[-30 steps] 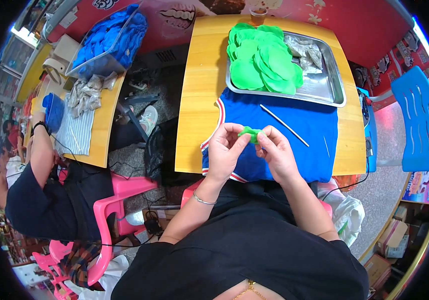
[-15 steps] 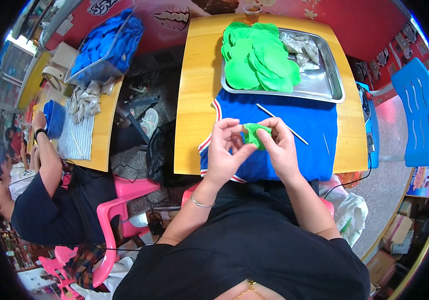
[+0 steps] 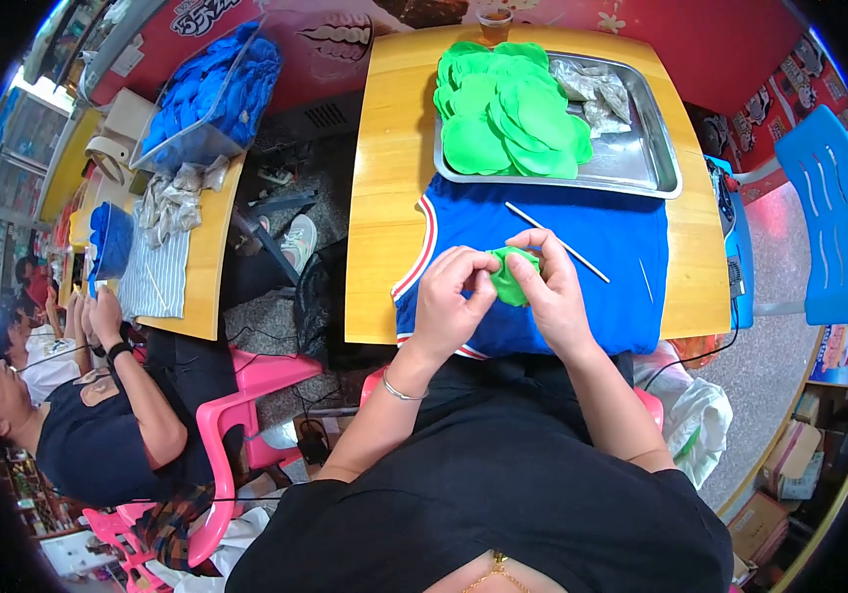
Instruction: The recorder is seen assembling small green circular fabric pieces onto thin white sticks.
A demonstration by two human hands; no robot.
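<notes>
Green piece (image 3: 511, 277) pinched between left hand (image 3: 448, 301) and right hand (image 3: 550, 292) — both gripping it.

A steel tray (image 3: 641, 168) is sitting at the far end of the wooden worktop (image 3: 384, 198), holding a heap of green round pieces (image 3: 508, 119) and some crumpled clear bags (image 3: 597, 89). A blue cloth (image 3: 621, 287) is covering the near part, with a thin white stick (image 3: 557, 242) lying on it. To the left, a clear bin of blue pieces (image 3: 206, 94) is standing on a second worktop (image 3: 211, 267). A person in a dark shirt (image 3: 88, 435) is sitting by a pink chair (image 3: 246, 395). A blue chair (image 3: 824, 217) is standing at right.
</notes>
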